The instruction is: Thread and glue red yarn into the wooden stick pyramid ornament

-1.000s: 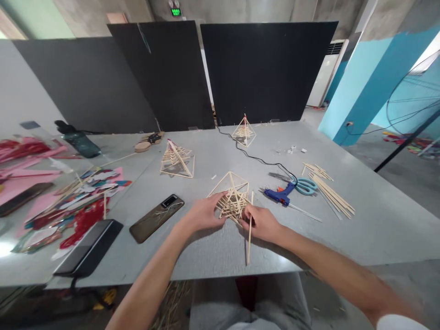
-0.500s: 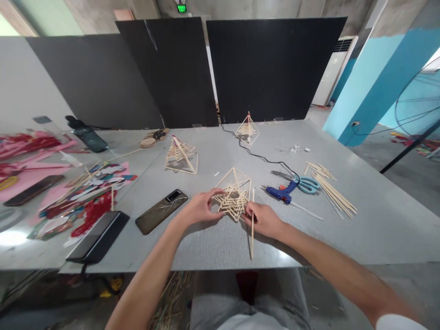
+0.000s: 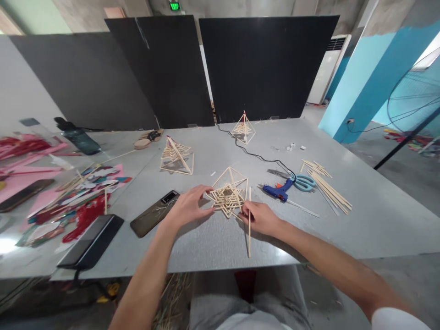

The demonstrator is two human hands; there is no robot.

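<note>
A pyramid built of thin wooden sticks [image 3: 228,192] lies tipped on the grey table [image 3: 360,220] in front of me. My left hand [image 3: 188,207] grips its left edge with curled fingers. On the pyramid's right side my right hand [image 3: 261,218] touches its lower corner and pinches a long loose wooden stick [image 3: 249,236], which runs from the pyramid towards the table's near edge.
Two more stick pyramids [image 3: 176,156] [image 3: 244,128] stand farther back. A blue glue gun [image 3: 277,191] with a black cord, teal scissors [image 3: 302,182] and a bundle of sticks [image 3: 328,188] lie to the right. Two phones [image 3: 154,213] [image 3: 91,240] and coloured paper scraps [image 3: 68,201] lie to the left.
The pyramid has been turned between my hands, so its layered base now faces more towards me. Both hands keep their hold; the loose stick stays in my right hand.
</note>
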